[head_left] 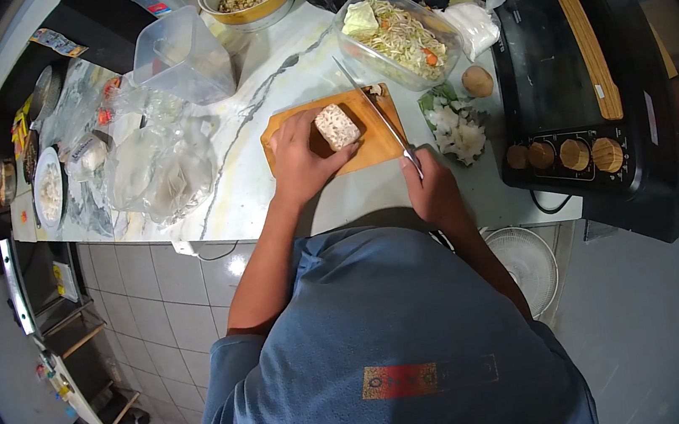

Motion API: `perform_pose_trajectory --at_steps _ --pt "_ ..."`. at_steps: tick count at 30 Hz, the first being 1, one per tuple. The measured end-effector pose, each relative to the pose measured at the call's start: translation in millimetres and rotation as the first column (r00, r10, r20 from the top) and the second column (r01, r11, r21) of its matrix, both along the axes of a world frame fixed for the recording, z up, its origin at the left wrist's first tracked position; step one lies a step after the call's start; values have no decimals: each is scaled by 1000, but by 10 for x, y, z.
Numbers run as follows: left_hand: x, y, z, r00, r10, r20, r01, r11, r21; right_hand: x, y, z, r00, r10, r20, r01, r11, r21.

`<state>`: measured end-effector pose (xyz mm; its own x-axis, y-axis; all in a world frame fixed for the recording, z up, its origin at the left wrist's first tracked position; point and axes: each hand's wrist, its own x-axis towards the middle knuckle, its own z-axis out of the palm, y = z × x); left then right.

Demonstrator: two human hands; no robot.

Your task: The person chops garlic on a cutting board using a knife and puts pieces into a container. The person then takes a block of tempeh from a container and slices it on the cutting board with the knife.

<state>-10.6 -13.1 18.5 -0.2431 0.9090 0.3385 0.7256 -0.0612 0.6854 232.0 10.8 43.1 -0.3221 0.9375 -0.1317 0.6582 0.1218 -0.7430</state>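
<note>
A whitish, speckled block of tempeh [337,127] rests on the wooden cutting board [282,126]. My left hand [300,156] is closed about its left and near sides, thumb along the near edge. In my right hand [433,187] is a long kitchen knife [379,114], gripped by the handle at the board's right edge. Its blade points away from me over the right part of the board, apart from the tempeh. Small dark scraps [376,90] lie at the board's far right corner.
Behind the board stands a plastic tub of shredded vegetables [411,38]. A potato [477,81] and pale pieces on a leaf [458,131] lie to the right, beside a black oven [570,90]. Leftward are plastic bags [161,170], a clear container [184,61] and a plate [48,188].
</note>
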Motion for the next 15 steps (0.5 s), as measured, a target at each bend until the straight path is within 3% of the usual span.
perform_pose_trajectory --at_steps 3,7,9,15 --pt "-16 15 9 996 -27 -81 25 999 -22 8 20 -20 999 9 -33 -7 999 46" --pt "-114 -93 87 998 -24 -57 26 999 33 9 16 -5 1000 -17 -7 17 999 42" --pt "-204 -179 31 1000 -7 -15 5 994 -112 16 -1 -21 1000 -21 -7 21 1000 17" --pt "-294 -231 -5 1000 -10 23 12 996 -87 11 22 -36 999 -20 -35 21 999 32"
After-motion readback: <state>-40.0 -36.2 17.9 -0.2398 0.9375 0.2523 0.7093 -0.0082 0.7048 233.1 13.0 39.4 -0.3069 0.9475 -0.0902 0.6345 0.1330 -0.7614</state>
